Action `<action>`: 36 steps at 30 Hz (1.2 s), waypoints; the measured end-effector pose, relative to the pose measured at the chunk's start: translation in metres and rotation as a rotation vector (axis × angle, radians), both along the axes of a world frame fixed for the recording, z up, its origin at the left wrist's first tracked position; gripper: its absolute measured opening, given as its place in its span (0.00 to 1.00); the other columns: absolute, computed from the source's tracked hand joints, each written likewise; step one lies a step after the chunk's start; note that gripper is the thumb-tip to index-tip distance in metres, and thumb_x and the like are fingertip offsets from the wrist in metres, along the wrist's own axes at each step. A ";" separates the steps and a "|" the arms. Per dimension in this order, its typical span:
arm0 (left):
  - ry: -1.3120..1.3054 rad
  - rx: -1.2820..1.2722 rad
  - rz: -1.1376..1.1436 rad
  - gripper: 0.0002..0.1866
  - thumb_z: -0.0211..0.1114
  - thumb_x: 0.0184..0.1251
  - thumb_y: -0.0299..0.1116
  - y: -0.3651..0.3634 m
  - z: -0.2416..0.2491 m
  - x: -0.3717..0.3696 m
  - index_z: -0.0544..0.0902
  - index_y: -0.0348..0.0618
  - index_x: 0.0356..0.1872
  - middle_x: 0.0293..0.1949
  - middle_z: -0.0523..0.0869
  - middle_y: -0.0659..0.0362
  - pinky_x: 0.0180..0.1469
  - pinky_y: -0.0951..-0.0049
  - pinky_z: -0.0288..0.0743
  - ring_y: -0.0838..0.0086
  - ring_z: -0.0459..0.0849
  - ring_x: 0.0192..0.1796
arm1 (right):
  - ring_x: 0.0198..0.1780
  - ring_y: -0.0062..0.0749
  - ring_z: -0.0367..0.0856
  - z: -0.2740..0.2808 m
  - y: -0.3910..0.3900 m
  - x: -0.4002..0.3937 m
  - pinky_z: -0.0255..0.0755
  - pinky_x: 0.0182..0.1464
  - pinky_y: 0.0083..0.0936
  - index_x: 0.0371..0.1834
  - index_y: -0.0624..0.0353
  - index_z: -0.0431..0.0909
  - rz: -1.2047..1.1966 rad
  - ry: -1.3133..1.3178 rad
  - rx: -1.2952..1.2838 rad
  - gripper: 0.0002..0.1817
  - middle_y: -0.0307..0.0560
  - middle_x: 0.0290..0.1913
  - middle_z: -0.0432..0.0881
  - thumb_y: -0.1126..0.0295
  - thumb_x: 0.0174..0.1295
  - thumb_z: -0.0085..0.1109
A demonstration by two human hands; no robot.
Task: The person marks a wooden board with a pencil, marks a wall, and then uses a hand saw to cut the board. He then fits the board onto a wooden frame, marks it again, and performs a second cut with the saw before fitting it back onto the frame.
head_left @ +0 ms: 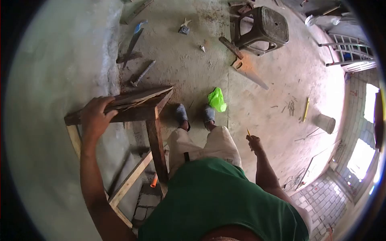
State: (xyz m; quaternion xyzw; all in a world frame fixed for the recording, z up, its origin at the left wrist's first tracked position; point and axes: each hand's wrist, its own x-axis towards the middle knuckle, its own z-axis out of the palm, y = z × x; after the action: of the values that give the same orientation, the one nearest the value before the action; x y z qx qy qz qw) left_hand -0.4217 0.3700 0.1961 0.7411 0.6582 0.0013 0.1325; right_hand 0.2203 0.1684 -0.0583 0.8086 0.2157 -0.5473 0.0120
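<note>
My left hand (95, 116) grips the near edge of a rough wooden bench (134, 114), with its fingers over the top and the thumb apart on the side. Loose, split-looking boards (138, 97) lie along the bench top. Over the floor to my right, my right hand (253, 143) is closed around a thin yellow pencil (248, 131), whose tip points away from me. A bright green plastic bag (217, 99) lies by my right foot.
Ahead on the floor are an orange-stained handsaw (249, 70), a blue-handled saw (133, 42), a hammer (143, 73) and a dark plastic stool (267, 30). A yellow level (306, 109) and a bucket (325, 123) stand right. A ladder (350, 50) is at far right.
</note>
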 end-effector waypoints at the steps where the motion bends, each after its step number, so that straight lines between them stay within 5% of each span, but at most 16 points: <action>1: 0.008 -0.018 -0.009 0.21 0.77 0.50 0.35 0.005 -0.004 -0.005 0.84 0.46 0.48 0.44 0.86 0.54 0.51 0.59 0.77 0.57 0.84 0.46 | 0.15 0.17 0.61 -0.009 0.001 0.002 0.56 0.16 0.23 0.31 0.52 0.78 -0.007 0.024 0.029 0.16 0.31 0.16 0.67 0.52 0.65 0.60; 4: 0.045 -0.141 -0.056 0.17 0.73 0.53 0.25 0.014 0.000 -0.011 0.84 0.43 0.47 0.43 0.85 0.52 0.50 0.58 0.78 0.54 0.84 0.46 | 0.15 0.15 0.59 -0.021 0.010 0.009 0.52 0.16 0.22 0.23 0.50 0.72 -0.041 0.074 0.052 0.19 0.28 0.16 0.64 0.52 0.66 0.61; 8: 0.158 -0.217 -0.072 0.17 0.73 0.52 0.25 0.026 0.024 0.007 0.84 0.43 0.46 0.40 0.85 0.52 0.48 0.58 0.77 0.52 0.83 0.46 | 0.15 0.15 0.59 -0.011 0.025 0.027 0.52 0.16 0.22 0.24 0.51 0.74 -0.061 0.062 0.102 0.19 0.28 0.15 0.63 0.51 0.66 0.60; 10: 0.089 -0.374 -0.047 0.17 0.73 0.54 0.26 0.026 0.027 0.006 0.83 0.39 0.46 0.50 0.84 0.51 0.58 0.60 0.74 0.54 0.81 0.55 | 0.15 0.15 0.62 -0.005 0.028 0.041 0.59 0.16 0.21 0.37 0.52 0.80 -0.027 0.026 0.096 0.17 0.30 0.16 0.66 0.50 0.67 0.58; 13: 0.045 -0.414 0.035 0.17 0.73 0.53 0.25 0.026 0.012 0.013 0.83 0.40 0.46 0.51 0.83 0.51 0.58 0.58 0.74 0.55 0.80 0.57 | 0.15 0.15 0.62 -0.016 0.025 0.058 0.59 0.16 0.21 0.38 0.53 0.81 -0.033 -0.001 0.108 0.17 0.29 0.16 0.66 0.50 0.67 0.57; 14: 0.073 -0.284 0.011 0.16 0.72 0.51 0.26 0.021 0.016 0.017 0.83 0.42 0.44 0.45 0.83 0.54 0.54 0.60 0.75 0.57 0.82 0.51 | 0.15 0.15 0.62 -0.016 0.025 0.059 0.59 0.16 0.21 0.38 0.53 0.81 -0.020 0.014 0.109 0.17 0.29 0.16 0.66 0.50 0.67 0.57; 23: -0.012 -0.335 0.178 0.21 0.76 0.49 0.37 -0.007 0.007 -0.005 0.86 0.45 0.47 0.51 0.84 0.53 0.60 0.61 0.73 0.59 0.82 0.55 | 0.15 0.17 0.63 -0.026 0.036 0.027 0.61 0.16 0.23 0.39 0.52 0.81 0.112 0.094 0.053 0.17 0.31 0.17 0.67 0.51 0.67 0.56; 27: 0.180 -0.219 0.194 0.25 0.77 0.44 0.43 -0.010 0.007 0.009 0.87 0.51 0.47 0.48 0.87 0.55 0.56 0.60 0.76 0.60 0.85 0.52 | 0.14 0.18 0.62 -0.023 0.054 0.027 0.58 0.14 0.23 0.33 0.50 0.80 0.183 0.121 0.108 0.14 0.29 0.15 0.66 0.52 0.63 0.62; 29: 0.206 -0.174 0.228 0.26 0.77 0.45 0.44 -0.022 0.009 0.020 0.87 0.53 0.50 0.49 0.87 0.55 0.57 0.61 0.76 0.60 0.84 0.54 | 0.14 0.17 0.62 -0.037 0.059 0.046 0.59 0.15 0.23 0.38 0.48 0.81 0.249 0.107 0.155 0.14 0.29 0.17 0.66 0.50 0.65 0.60; 36: 0.175 -0.080 0.122 0.31 0.78 0.40 0.43 -0.033 0.009 0.017 0.86 0.53 0.53 0.49 0.87 0.54 0.56 0.60 0.77 0.59 0.85 0.53 | 0.12 0.16 0.59 0.024 0.025 0.083 0.57 0.12 0.21 0.40 0.53 0.81 0.042 0.006 0.448 0.18 0.29 0.15 0.63 0.48 0.67 0.57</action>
State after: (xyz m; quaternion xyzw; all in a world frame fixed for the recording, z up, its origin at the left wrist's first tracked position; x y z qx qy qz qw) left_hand -0.4043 0.3370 0.2049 0.6910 0.7106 -0.0818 0.1037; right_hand 0.3037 0.1932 -0.0347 0.7847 0.3489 -0.4877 -0.1571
